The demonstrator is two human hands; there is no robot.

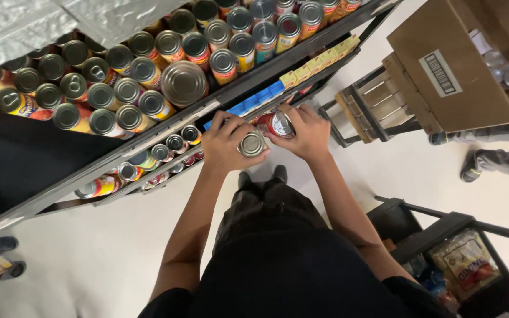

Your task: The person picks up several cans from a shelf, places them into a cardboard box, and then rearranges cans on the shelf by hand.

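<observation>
Two cans in play: left hand [224,143] is wrapped around a small can [252,143], right hand [303,133] is closed on a red can [279,124], both held touching at the front edge of the shelf [148,134]. Rows of cans [119,88] fill the shelf above, smaller cans [166,150] sit on the level below. Cardboard box [437,70] off to the right.

Shiny metal lids on the small can [252,143] and the red-labelled can [278,125], glossy paper labels on the shelf cans [148,70], dark matt metal shelf [119,154], matt brown cardboard box [443,65], smooth pale floor [89,247], crinkly glossy plastic bag [466,265]
</observation>
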